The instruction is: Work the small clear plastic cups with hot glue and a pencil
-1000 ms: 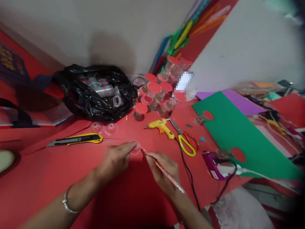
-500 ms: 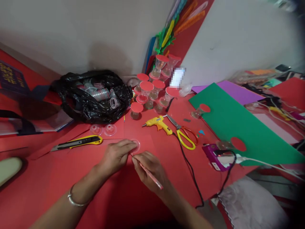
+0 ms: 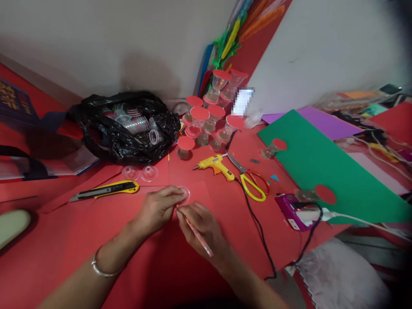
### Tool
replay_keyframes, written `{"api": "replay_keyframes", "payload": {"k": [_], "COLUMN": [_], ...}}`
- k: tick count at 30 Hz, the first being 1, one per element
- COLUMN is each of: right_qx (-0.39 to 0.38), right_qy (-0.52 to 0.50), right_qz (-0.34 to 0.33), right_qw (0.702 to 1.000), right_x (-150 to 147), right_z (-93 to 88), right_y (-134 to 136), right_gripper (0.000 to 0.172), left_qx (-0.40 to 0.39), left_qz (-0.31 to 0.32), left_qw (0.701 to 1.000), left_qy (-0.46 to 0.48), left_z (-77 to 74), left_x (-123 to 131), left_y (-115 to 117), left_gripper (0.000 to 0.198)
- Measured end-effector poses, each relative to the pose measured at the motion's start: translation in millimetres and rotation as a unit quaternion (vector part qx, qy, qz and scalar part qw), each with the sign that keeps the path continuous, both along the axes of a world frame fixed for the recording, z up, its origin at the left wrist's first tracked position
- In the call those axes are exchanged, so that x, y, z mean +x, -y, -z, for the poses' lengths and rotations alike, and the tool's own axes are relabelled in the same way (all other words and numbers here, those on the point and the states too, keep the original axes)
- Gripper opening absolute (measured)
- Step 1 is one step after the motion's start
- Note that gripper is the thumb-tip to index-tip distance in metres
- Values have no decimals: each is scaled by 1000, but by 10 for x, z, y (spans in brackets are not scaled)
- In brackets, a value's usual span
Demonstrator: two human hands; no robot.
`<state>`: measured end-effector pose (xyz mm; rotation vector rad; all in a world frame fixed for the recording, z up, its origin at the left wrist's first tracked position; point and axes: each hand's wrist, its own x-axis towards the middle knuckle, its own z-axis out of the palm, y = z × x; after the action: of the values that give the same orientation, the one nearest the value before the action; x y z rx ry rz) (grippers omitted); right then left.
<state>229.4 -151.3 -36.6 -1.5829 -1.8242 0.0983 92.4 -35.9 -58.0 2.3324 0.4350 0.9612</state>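
My left hand (image 3: 157,209) is closed over a clear plastic cup (image 3: 186,195), holding it down on a red paper sheet (image 3: 106,225). Only the cup's round rim shows past my fingers. A pink patterned pencil (image 3: 202,243) is gripped in my right hand (image 3: 204,222), its tip hidden near the cup's lower edge. Both hands are close together. Beyond them, two clear plastic cups (image 3: 149,172) lie rim down. A yellow glue gun (image 3: 214,165) and scissors (image 3: 252,189) rest to the right, and a yellow utility knife (image 3: 111,189) to the left.
A black plastic bag (image 3: 96,141) with stacked clear cups stands at the back left. Several cup pairs topped with red discs (image 3: 200,113) stand behind the glue gun. On the right are a green sheet (image 3: 309,159) and a purple power socket (image 3: 286,204) with cords.
The pencil's rear end has swung slightly left, and my right hand has shifted a little with it. My left hand stays on the cup. The whole view has moved slightly.
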Motion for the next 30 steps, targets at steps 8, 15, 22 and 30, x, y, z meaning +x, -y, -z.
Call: {"api": "replay_keyframes", "payload": {"k": [8,15,22,30], "right_qx": [-13,-20,-32,-20], "right_qy": [-28,-44,-42,-51], "right_qz": [-3,39,62,88], "right_qw": [1000,998,997,995], "right_x": [82,179,213,335], "right_z": [-9,-17,-30,19], "right_y": [134,148,130,59], "right_gripper": [16,26,29,30], "left_qx": [9,6,12,18], "left_qz": [-11,-10,-10,-9], "left_qw": [1000,1000,1000,1000], "left_qy": [14,14,17,23], "left_z": [9,0,-4,21], "left_x": [20,27,27,41], "left_y": [20,33,35,30], "left_gripper": [30,28,31,31]}}
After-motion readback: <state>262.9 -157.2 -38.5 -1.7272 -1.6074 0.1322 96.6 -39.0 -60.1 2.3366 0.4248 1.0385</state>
